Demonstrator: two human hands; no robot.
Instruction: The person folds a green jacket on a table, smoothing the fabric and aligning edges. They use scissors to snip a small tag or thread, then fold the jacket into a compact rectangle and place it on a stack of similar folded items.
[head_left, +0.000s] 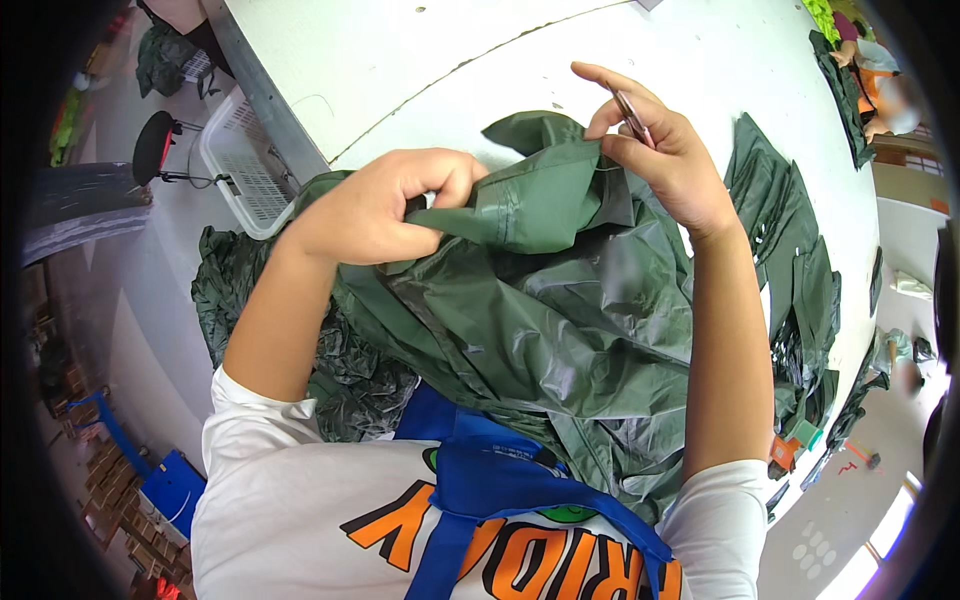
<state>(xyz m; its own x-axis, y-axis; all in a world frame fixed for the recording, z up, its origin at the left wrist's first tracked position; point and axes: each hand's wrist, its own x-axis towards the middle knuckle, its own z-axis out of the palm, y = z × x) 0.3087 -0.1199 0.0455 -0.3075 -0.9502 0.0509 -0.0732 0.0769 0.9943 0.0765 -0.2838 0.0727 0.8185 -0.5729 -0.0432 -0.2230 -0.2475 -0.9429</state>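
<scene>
A large dark green garment (570, 320) of shiny coated fabric lies bunched over the table's near edge and my lap. My left hand (390, 205) is closed round a raised fold of it, the fingers curled into the cloth. Between thumb and forefinger, my right hand (670, 155) pinches the fold's upper edge. A slim pair of metal snips (630, 115) also sits in that hand, pointing up between the fingers. A stitched seam shows on the fabric stretched between both hands.
The white table (420, 60) carries more green fabric pieces (790, 230) on the right. A white plastic basket (245, 165) stands beyond its left edge, near crumpled green fabric (240, 280). Other people work at the far right. A blue box (172, 492) is at lower left.
</scene>
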